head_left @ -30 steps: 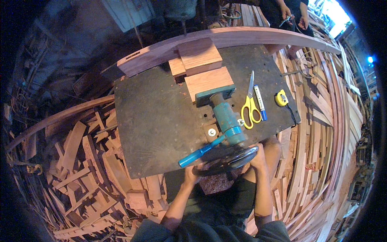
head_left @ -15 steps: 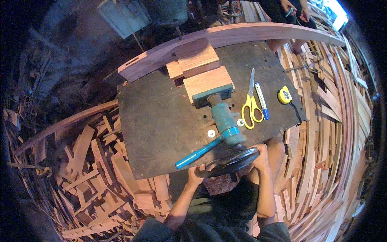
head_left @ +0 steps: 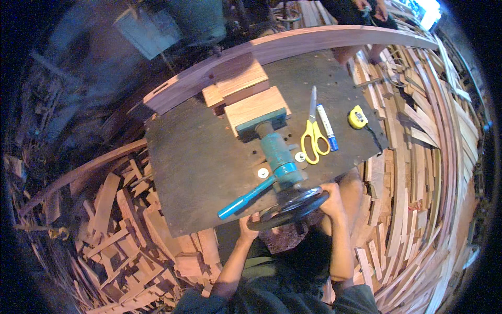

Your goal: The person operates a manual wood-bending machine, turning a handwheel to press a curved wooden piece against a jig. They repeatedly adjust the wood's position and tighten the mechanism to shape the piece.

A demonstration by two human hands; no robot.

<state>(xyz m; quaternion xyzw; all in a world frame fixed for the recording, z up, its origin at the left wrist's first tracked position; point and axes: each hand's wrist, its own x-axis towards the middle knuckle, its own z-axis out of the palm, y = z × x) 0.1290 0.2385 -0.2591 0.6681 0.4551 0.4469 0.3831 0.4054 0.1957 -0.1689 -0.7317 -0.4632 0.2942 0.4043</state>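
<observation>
A black handwheel (head_left: 287, 215) at the table's near edge has both hands on its rim. On its left side my left hand (head_left: 248, 229) is closed, thumb upward; the fingers are partly hidden. At the right side my right hand (head_left: 330, 199) wraps round the rim. The wheel joins a teal screw clamp (head_left: 278, 156) with a blue lever (head_left: 239, 204) sticking out to the left. The clamp's teal jaw plate (head_left: 263, 122) touches a wooden block (head_left: 257, 109). Beyond it, another block (head_left: 243, 78) lies against a long wooden board (head_left: 314, 38).
Right of the clamp lie yellow-handled scissors (head_left: 315, 142), a white-and-blue marker (head_left: 327, 128) and a yellow tape measure (head_left: 358, 118) on the dark table (head_left: 193, 167). Wood offcuts (head_left: 112, 235) and strips (head_left: 418, 178) cover the floor. Another person's hands (head_left: 372, 7) show at the far right.
The table and everything on it have shifted slightly left in view. Both hands stay on the handwheel; its turning cannot be made out.
</observation>
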